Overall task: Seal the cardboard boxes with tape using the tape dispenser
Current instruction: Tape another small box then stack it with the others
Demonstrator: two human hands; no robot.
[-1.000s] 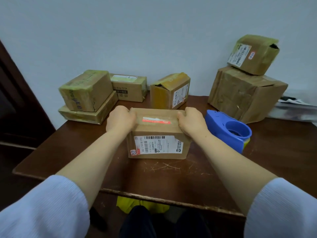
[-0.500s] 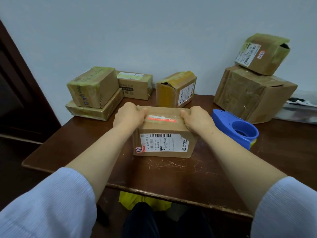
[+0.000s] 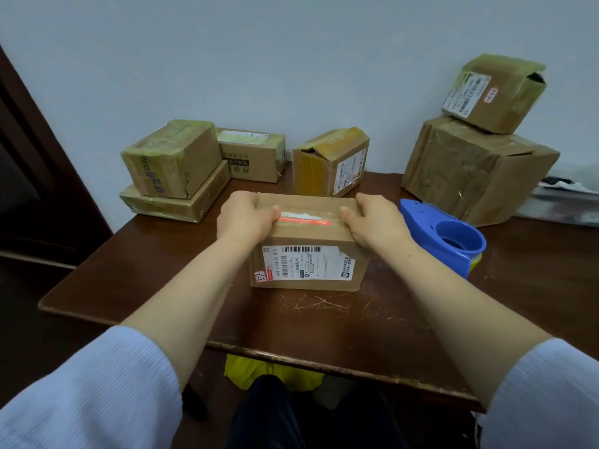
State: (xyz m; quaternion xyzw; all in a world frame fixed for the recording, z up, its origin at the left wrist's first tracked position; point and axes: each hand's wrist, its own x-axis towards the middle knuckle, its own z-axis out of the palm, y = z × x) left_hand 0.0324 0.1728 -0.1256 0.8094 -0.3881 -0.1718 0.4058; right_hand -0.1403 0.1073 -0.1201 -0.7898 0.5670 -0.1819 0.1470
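Box in hand: a small cardboard box (image 3: 308, 251) sits flat on the table (image 3: 324, 325), about midway along it and a little back from the front edge, with its printed label (image 3: 308, 262) facing the person.
Left hand: the left hand (image 3: 244, 218) is bent over the box's left top edge and gripping that end, the thumb lying inward along the top.
Right hand: the right hand (image 3: 377, 222) grips the right end the same way, its thumb pointing back toward the other one.
Top of box: a red strip (image 3: 304, 222) with white scraps runs along the top between the two thumbs. From here I cannot tell whether the flaps meet cleanly.
Tape dispenser: the blue tape dispenser (image 3: 447, 234) lies on the table just beside the box on the right, near the right wrist, and neither hand touches it.
What has changed: very little. Over the last second both hands have kept their hold on the box ends, the box has stayed on much the same patch of table, and the dispenser has not moved.
What it means: I take this as squaring the box and pressing the top down. The taping pass has not begun, and one hand, likely the right, must let go to fetch the dispenser.
Back edge: a stack of boxes (image 3: 171, 157) sits at the left corner, a lone box (image 3: 330, 160) at the middle, and a big box (image 3: 470, 170) with a small one on top at the right.
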